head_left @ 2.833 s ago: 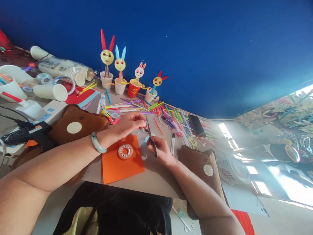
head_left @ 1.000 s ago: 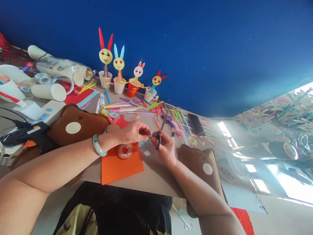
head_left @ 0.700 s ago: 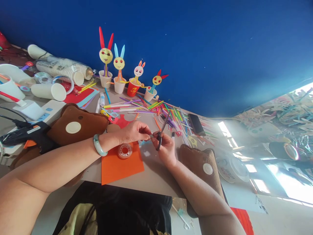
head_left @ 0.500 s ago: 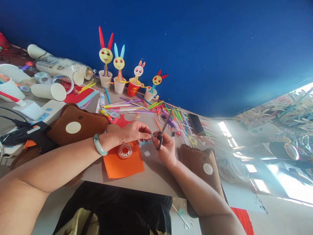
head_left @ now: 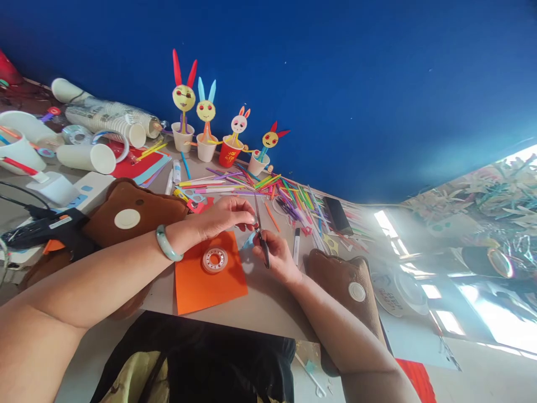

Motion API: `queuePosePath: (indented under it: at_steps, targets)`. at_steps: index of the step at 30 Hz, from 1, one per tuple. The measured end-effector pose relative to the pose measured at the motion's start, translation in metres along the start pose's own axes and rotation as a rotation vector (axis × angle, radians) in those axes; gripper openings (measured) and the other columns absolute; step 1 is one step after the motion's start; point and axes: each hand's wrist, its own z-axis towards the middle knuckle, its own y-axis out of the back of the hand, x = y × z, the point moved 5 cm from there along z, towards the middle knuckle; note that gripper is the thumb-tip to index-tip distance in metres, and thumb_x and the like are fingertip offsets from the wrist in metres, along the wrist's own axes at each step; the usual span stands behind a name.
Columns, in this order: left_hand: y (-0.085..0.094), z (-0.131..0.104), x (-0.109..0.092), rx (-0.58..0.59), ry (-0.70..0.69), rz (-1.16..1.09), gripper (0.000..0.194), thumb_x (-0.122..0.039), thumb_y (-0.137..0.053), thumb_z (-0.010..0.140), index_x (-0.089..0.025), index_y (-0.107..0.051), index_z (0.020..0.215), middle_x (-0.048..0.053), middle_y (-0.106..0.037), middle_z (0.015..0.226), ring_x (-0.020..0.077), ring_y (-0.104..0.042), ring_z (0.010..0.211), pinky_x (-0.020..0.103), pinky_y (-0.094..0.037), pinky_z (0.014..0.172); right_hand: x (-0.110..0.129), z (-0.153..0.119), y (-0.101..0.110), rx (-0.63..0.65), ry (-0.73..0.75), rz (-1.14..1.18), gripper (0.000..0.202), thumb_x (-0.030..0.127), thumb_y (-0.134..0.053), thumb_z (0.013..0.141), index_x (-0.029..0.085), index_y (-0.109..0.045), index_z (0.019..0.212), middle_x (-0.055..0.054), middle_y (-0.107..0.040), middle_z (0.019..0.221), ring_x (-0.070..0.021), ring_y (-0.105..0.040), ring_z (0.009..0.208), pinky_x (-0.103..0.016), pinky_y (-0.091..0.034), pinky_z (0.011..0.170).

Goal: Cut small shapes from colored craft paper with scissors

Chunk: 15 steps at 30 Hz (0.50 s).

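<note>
My right hand point(head_left: 277, 256) grips black-handled scissors point(head_left: 263, 246), their blades pointing up and away. Close to the blades, my left hand point(head_left: 229, 217) is closed in a pinch; a small pale bit shows at its fingertips, too small to name. A jade-coloured bangle point(head_left: 164, 244) circles my left wrist. Below that hand lies an orange sheet point(head_left: 210, 296) with a roll of clear tape point(head_left: 215, 261) on it. A light blue piece point(head_left: 250, 240) sits between the sheet and my right hand.
Four rabbit-faced figures in cups point(head_left: 230, 152) stand along the blue wall. Coloured sticks point(head_left: 293, 198), a phone point(head_left: 338, 215) and a marker point(head_left: 296, 246) lie beyond my hands. Brown cushions point(head_left: 339, 274) flank them. At left are a black glue gun point(head_left: 50, 229) and paper cups point(head_left: 86, 158).
My right hand and the scissors have shifted left and turned more upright. My left hand has moved slightly up and left, uncovering more of the orange sheet.
</note>
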Motion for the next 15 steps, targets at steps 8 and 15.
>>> queuePosePath:
  at_steps: [8, 15]
  targets:
    - [0.0, -0.0011, -0.008, -0.059, -0.008, -0.07, 0.009, -0.02, -0.065, 0.065, -0.015, -0.058, 0.069, -0.001, -0.064, 0.061, 0.0115, -0.063, 0.058, 0.025, -0.049, 0.06, 0.0014, 0.0007, -0.0003, 0.064, -0.011, -0.031, 0.052, 0.066, -0.07, 0.073, 0.019, -0.05, 0.067, 0.002, -0.049, 0.066, -0.0121, -0.04, 0.063, -0.026, -0.032, 0.057]
    - [0.0029, 0.001, -0.0081, -0.076, -0.057, -0.079, 0.01, -0.018, -0.066, 0.064, -0.015, -0.058, 0.068, -0.001, -0.064, 0.06, 0.0111, -0.061, 0.058, 0.025, -0.048, 0.061, 0.002, 0.0006, -0.0004, 0.08, -0.002, -0.032, 0.055, 0.07, -0.068, 0.074, 0.018, -0.051, 0.067, 0.002, -0.049, 0.066, -0.0119, -0.039, 0.062, -0.026, -0.031, 0.058]
